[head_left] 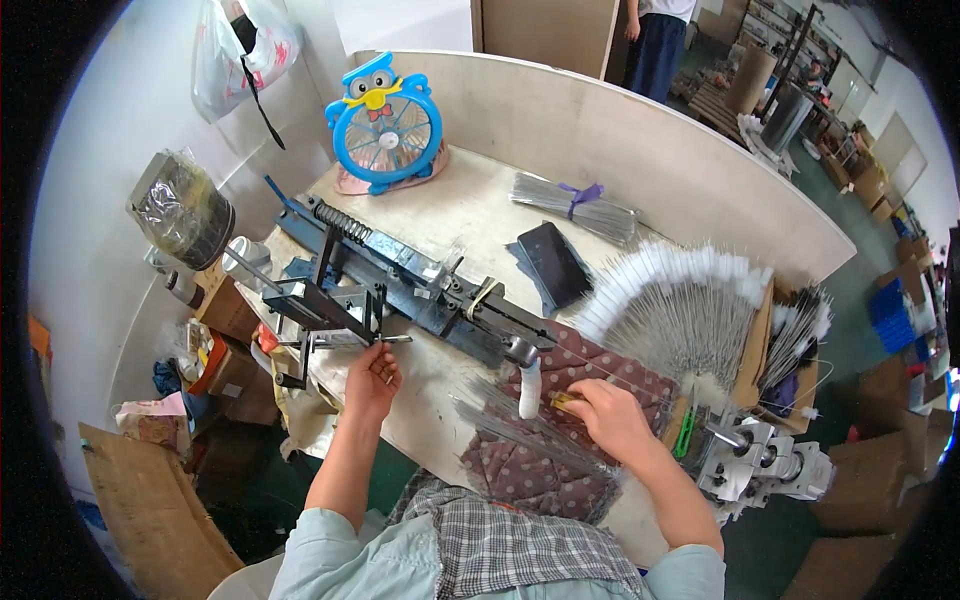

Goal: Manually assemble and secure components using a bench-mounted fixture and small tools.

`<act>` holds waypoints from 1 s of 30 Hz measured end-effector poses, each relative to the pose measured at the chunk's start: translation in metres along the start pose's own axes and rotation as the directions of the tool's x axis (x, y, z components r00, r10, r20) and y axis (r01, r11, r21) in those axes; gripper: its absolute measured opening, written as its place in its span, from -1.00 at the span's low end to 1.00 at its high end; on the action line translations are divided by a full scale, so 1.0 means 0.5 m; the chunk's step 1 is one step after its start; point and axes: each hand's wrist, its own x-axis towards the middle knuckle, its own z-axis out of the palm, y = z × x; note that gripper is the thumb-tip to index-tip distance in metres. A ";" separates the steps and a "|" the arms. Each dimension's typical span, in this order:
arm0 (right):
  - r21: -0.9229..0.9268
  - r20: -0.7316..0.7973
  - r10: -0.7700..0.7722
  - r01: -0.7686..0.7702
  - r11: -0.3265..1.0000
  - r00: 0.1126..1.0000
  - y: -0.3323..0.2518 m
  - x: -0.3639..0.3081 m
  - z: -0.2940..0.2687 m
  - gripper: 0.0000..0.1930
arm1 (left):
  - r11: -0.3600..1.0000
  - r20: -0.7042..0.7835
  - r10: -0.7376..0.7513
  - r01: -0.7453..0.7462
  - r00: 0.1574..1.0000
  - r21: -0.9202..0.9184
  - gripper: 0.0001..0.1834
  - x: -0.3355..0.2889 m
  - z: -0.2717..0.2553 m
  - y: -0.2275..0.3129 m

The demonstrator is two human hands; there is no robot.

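Observation:
My left hand (373,382) is at the near side of a dark metal bench fixture (430,290), its fingers curled in a pinch by a small metal bar; whatever lies between the fingertips is too small to make out. Over a brown dotted quilted cloth (545,475), my right hand (608,418) pinches a small yellow piece (562,401). Close to that hand, a white-wrapped handle (530,388) hangs from the fixture's right end. Thin metal wires (530,425) lie loose across the cloth. A black crank (292,381) sticks out below the fixture's left part.
Many white-tipped thin wires (690,300) fan out at right, beside a grey metal machine (765,465) and green-handled tool (686,432). Farther back are a dark phone-like slab (553,265), a tied wire bundle (575,203) and a blue fan (388,135). A low partition (640,150) edges the table.

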 end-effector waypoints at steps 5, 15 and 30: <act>0.036 -0.134 -0.082 0.088 0.995 0.988 -0.026 -0.019 -0.088 -0.75 | 0.962 0.328 0.115 -0.187 0.938 0.199 -0.89 -0.115 0.111 -0.107; 0.248 -0.138 0.271 -0.232 0.941 0.953 0.029 -0.048 -0.148 -0.78 | 0.932 0.647 -0.154 -0.108 0.746 0.347 -0.82 -0.196 0.347 -0.289; -0.180 -0.417 -0.191 0.125 0.976 0.889 -0.002 0.034 -0.112 -0.85 | 0.945 0.438 -0.012 -0.133 0.899 0.299 -0.84 -0.201 0.343 -0.245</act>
